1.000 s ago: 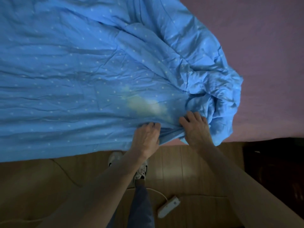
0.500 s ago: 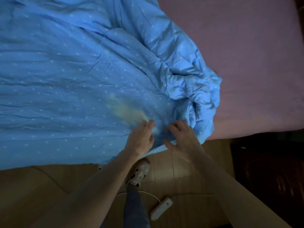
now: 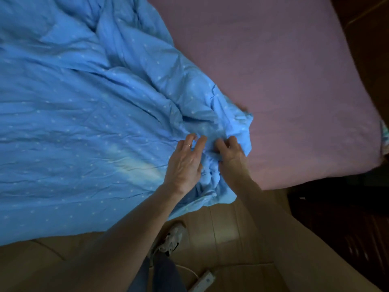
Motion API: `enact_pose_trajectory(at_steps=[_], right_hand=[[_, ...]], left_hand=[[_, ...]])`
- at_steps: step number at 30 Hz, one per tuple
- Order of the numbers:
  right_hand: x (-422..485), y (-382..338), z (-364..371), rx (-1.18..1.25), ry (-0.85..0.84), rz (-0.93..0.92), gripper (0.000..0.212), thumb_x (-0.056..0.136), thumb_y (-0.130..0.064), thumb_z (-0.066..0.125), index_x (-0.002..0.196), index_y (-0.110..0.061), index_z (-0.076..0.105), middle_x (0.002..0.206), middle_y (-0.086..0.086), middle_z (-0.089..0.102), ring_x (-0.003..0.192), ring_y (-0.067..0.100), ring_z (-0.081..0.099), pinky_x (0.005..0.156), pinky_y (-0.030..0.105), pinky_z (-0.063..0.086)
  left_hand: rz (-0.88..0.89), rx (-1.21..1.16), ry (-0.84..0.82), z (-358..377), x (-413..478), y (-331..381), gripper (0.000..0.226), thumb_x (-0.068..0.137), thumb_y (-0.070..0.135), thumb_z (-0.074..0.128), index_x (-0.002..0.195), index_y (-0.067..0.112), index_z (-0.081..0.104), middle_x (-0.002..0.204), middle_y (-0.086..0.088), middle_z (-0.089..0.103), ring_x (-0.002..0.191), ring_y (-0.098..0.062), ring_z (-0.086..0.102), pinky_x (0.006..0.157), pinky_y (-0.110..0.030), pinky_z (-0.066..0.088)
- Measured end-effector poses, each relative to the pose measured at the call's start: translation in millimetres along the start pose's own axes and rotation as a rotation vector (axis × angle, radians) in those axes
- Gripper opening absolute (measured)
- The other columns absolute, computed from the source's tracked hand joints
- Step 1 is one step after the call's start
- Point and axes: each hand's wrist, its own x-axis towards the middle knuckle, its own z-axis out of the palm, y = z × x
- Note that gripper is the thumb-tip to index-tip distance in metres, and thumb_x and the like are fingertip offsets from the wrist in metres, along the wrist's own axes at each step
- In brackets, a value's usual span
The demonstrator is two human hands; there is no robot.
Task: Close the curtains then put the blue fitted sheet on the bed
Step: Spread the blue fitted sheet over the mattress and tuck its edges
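The blue fitted sheet (image 3: 80, 114), dotted with white, lies spread over the left part of the bed, and its right end is bunched into a crumpled heap. The pink mattress cover (image 3: 284, 85) is bare to the right of that heap. My left hand (image 3: 185, 163) lies on the bunched fabric with its fingers spread and fairly straight, a ring on one finger. Just to the right, my right hand (image 3: 229, 152) has its fingers curled into the folds of the sheet. A pale stain (image 3: 134, 165) marks the sheet left of my left hand.
Wooden floor (image 3: 227, 226) runs along the bed's near edge. My shoe (image 3: 174, 237) stands there, with a white power strip (image 3: 202, 281) and its cable behind it. Dark wooden furniture (image 3: 341, 228) stands at the right, close to the bed's corner.
Both hands moved from the sheet's hanging edge up onto the bunched heap. My right hand went from open fingers to gripping the folds. The view swung right, showing more pink mattress cover.
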Motion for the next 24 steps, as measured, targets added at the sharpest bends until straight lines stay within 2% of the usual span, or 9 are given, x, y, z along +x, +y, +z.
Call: enact_pose_trajectory(at_steps=[2,5,8,11,13,16,19,21,24], right_hand=[[8.0,24.2,-16.1,-0.053,0.01,0.072,0.034,0.059,0.011,0.05,0.086,-0.01,0.056,0.088,0.019,0.05,0.071,0.038,0.052,0.049,0.041,0.048],[8.1,64.8,-36.5,-0.134,-0.02,0.203,0.024,0.064,0.008,0.059,0.082,-0.008,0.058,0.088,0.019,0.048,0.074,0.04,0.053,0.055,0.044,0.049],[0.2,56.5,-33.9,-0.086,-0.089,0.085,0.019,0.065,-0.004,0.06,0.082,-0.009,0.06,0.089,0.016,0.051,0.076,0.038,0.055,0.059,0.043,0.051],[12.6,33.2,-33.8,0.019,0.056,0.022,0.022,0.078,-0.029,0.054,0.091,-0.014,0.063,0.097,0.011,0.053,0.084,0.033,0.055,0.066,0.037,0.048],[33.3,23.1,-36.6,0.088,0.173,0.092,0.024,0.085,-0.021,0.051,0.105,-0.015,0.062,0.111,0.012,0.051,0.093,0.033,0.053,0.071,0.039,0.049],[67.7,21.4,-33.5,0.121,0.119,0.325,0.059,0.079,0.004,0.046,0.131,-0.022,0.047,0.139,0.009,0.035,0.113,0.033,0.046,0.087,0.044,0.047],[88.2,31.1,-21.6,0.211,-0.044,0.466,0.075,0.082,-0.003,0.055,0.147,-0.027,0.026,0.155,0.006,0.014,0.131,0.035,0.033,0.097,0.042,0.039],[90.1,31.0,-9.0,0.161,-0.15,0.414,0.084,0.08,-0.013,0.064,0.15,-0.022,0.019,0.153,0.01,0.02,0.127,0.039,0.037,0.098,0.044,0.039],[83.0,13.8,6.7,0.061,-0.299,0.382,0.089,0.078,-0.021,0.067,0.15,-0.022,0.016,0.138,0.013,0.035,0.121,0.037,0.039,0.094,0.045,0.042]], left_hand=[[0.002,0.019,-0.009,0.7,6.4,-1.5,0.066,0.068,-0.001,0.064,0.13,0.013,0.047,0.129,-0.012,0.046,0.101,-0.032,0.052,0.075,-0.038,0.055],[0.018,0.036,0.0,3.1,18.8,-1.4,0.057,0.069,0.0,0.061,0.124,0.01,0.05,0.125,-0.013,0.048,0.098,-0.033,0.052,0.073,-0.041,0.055],[0.05,0.074,0.069,2.6,43.6,6.5,0.051,0.072,0.007,0.06,0.123,0.01,0.052,0.127,-0.012,0.048,0.101,-0.033,0.051,0.082,-0.044,0.05],[0.138,0.195,0.159,-3.4,78.3,12.1,0.046,0.075,0.01,0.056,0.121,0.014,0.055,0.129,-0.01,0.051,0.108,-0.033,0.051,0.084,-0.044,0.045],[0.223,0.308,0.181,-12.4,104.5,7.1,0.048,0.074,0.009,0.047,0.121,0.016,0.055,0.13,-0.009,0.052,0.109,-0.033,0.05,0.088,-0.044,0.043],[0.278,0.41,0.183,-31.3,147.0,-11.9,0.053,0.072,0.006,0.04,0.123,0.015,0.055,0.132,-0.01,0.052,0.11,-0.034,0.051,0.08,-0.044,0.046],[0.248,0.409,0.061,-51.5,191.7,-29.3,0.057,0.076,0.007,0.044,0.131,0.015,0.05,0.138,-0.011,0.048,0.119,-0.036,0.046,0.079,-0.045,0.045],[0.272,0.426,-0.063,-53.2,211.2,-28.8,0.058,0.081,0.011,0.036,0.138,0.018,0.042,0.139,-0.008,0.046,0.126,-0.032,0.041,0.083,-0.046,0.044],[0.28,0.545,-0.38,-40.5,216.1,-18.0,0.075,0.082,0.016,0.063,0.146,0.026,0.025,0.14,-0.002,0.042,0.129,-0.026,0.036,0.096,-0.046,0.041]])
